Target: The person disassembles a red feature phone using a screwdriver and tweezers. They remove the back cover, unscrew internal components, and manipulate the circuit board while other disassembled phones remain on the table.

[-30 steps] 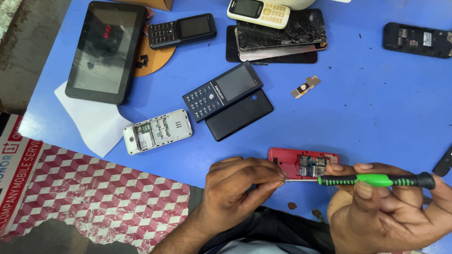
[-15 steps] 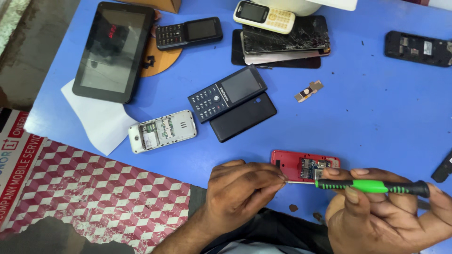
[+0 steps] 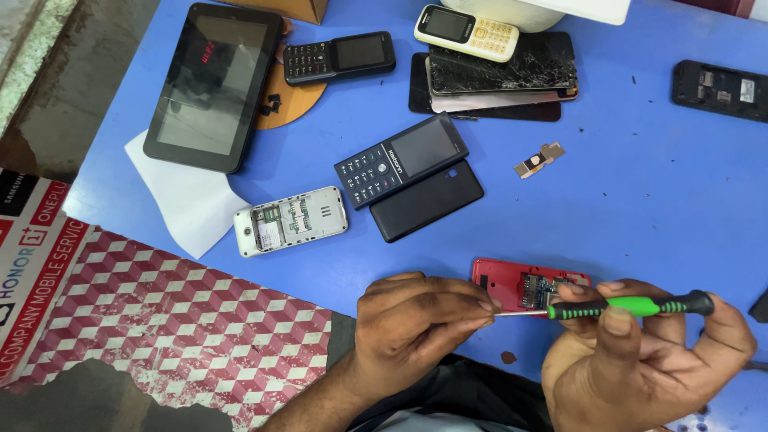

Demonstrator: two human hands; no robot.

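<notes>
Head view: the right hand (image 3: 640,368) holds a green-and-black precision screwdriver (image 3: 632,305) level, thumb and fingers closed around its ribbed handle. The thin steel shaft runs leftward to the left hand (image 3: 420,324), whose fingertips (image 3: 480,308) are pinched together around the tip. The two hands are near each other, joined only by the tool.

Just behind the shaft, at the near right of the blue table (image 3: 640,184), lies a red phone with its back off (image 3: 520,284), the circuit board and card slots bare; the right hand's fingers partly cover its right end.

The screwdriver looks light and stiff, with a grooved grip that should not slip. Its fine tip is probably the weak point, so holding it by the handle seems safest. The red phone looks light and rigid but delicate where the board shows, best gripped by its plastic edges.

Farther off on the left rest a white phone with its back open (image 3: 290,221), a dark keypad phone (image 3: 400,160) on a black back cover (image 3: 428,200), and a black tablet (image 3: 212,84). A cracked smartphone (image 3: 504,72) lies at the far side.
</notes>
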